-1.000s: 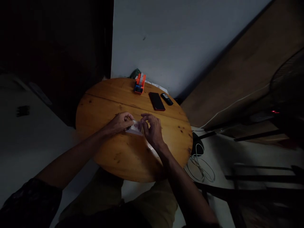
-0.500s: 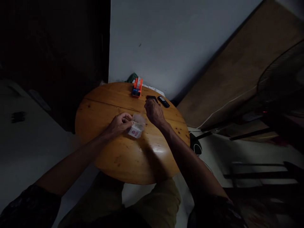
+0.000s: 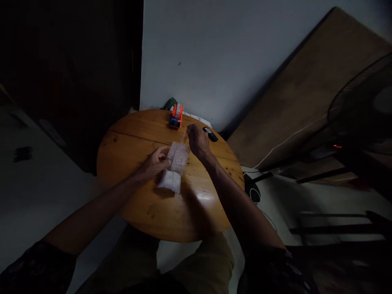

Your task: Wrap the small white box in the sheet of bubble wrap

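A piece of clear bubble wrap [image 3: 178,157] lies partly unfolded over the round wooden table, its lower end a thicker, whitish bundle. My left hand [image 3: 156,162] pinches the wrap's left edge, thumb on top and fingers curled. Beyond its upper right end, my right hand [image 3: 198,141] is closed, palm down. A thin clear strip [image 3: 185,137] runs between those fingers and the wrap; whether it is tape or a corner of the wrap, I cannot tell.
An orange and blue tape dispenser [image 3: 177,116] stands at the back of the wooden table [image 3: 137,134]. A dark remote-like device [image 3: 210,134] lies just past my right hand. The wall [image 3: 214,53] rises behind; a fan [image 3: 361,98] stands at right.
The wrap has opened into a longer piece, and its bundled end now sits nearer me. Red print seen on it before no longer shows. Both hands stay in nearly the same places.
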Action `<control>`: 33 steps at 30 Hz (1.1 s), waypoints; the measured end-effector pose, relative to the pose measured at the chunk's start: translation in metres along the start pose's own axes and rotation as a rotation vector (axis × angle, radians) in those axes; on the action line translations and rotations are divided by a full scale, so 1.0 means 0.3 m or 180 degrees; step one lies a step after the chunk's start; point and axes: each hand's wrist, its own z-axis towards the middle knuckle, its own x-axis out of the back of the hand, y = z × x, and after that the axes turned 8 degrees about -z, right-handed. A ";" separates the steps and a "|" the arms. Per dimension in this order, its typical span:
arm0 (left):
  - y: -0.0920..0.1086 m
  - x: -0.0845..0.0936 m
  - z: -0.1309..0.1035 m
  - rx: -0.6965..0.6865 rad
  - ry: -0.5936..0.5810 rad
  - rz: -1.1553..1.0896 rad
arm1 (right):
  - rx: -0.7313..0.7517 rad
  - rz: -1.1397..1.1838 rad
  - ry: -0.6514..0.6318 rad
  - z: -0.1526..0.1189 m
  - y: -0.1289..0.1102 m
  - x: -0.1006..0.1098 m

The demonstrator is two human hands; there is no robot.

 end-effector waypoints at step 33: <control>0.002 0.043 0.004 -0.1007 0.0830 0.1384 | -0.1987 0.3503 -0.0019 -0.383 -0.045 -0.069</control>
